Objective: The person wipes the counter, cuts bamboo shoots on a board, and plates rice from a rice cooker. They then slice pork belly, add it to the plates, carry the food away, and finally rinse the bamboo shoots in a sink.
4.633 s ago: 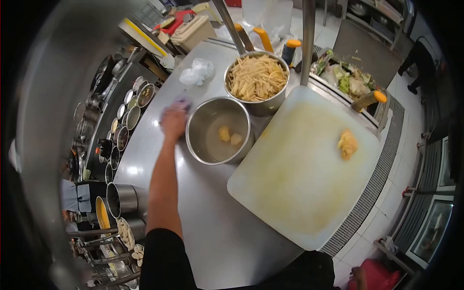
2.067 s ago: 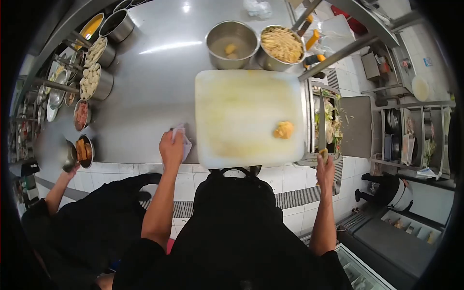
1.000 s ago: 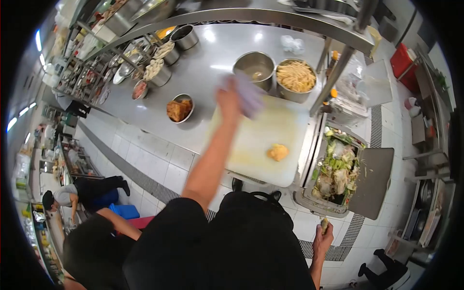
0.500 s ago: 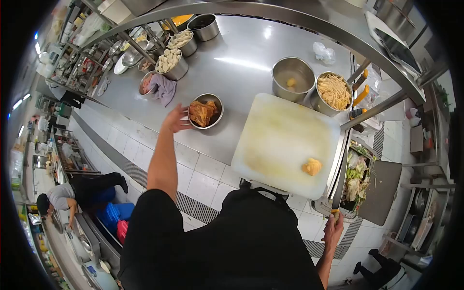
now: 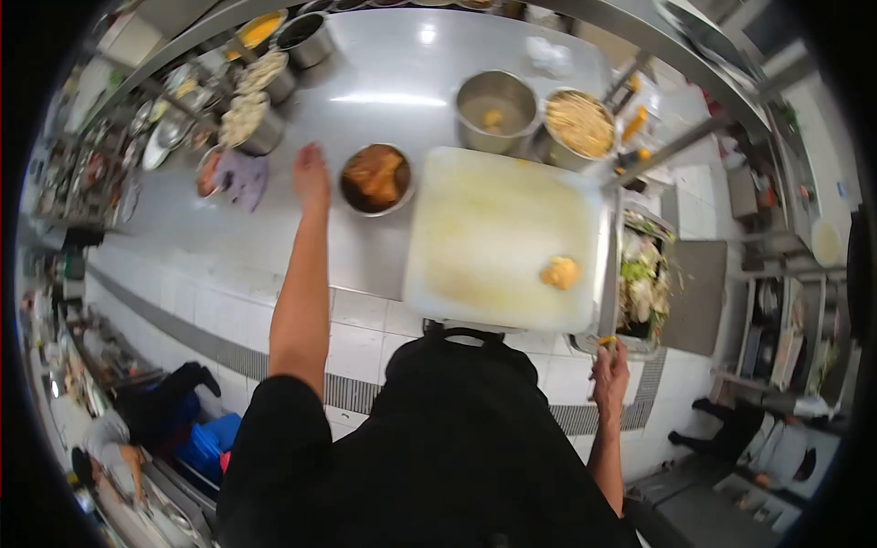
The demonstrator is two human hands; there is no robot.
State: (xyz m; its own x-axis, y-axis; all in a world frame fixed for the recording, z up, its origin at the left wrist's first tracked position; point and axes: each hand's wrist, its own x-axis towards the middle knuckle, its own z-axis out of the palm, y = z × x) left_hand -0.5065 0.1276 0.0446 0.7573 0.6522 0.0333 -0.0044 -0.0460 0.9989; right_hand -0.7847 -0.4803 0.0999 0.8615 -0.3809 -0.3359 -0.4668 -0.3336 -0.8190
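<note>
My left hand (image 5: 311,172) hovers over the steel table, just left of a steel bowl (image 5: 345,203) and apart from it; motion smears its fingers. In that bowl lie reddish-brown pieces (image 5: 375,175) that look like marinated meat. Low at the right, my right hand (image 5: 611,373) is closed around a small object with a yellow end (image 5: 607,341), mostly hidden by the fingers. Above that hand, a knobbly pale-yellow lump (image 5: 560,272) rests on the white cutting board (image 5: 493,228).
Behind the board stand a steel pot (image 5: 468,128) with a yellow lump in liquid and a container of pale strips (image 5: 579,123). A bin of vegetable scraps (image 5: 643,274) is at the right. A purple cloth (image 5: 245,179) lies far left. Other people work in the background.
My left hand has moved away from the bowl's rim, up and to the left. The right hand keeps its grip beside the scrap bin. The whole view has shifted.
</note>
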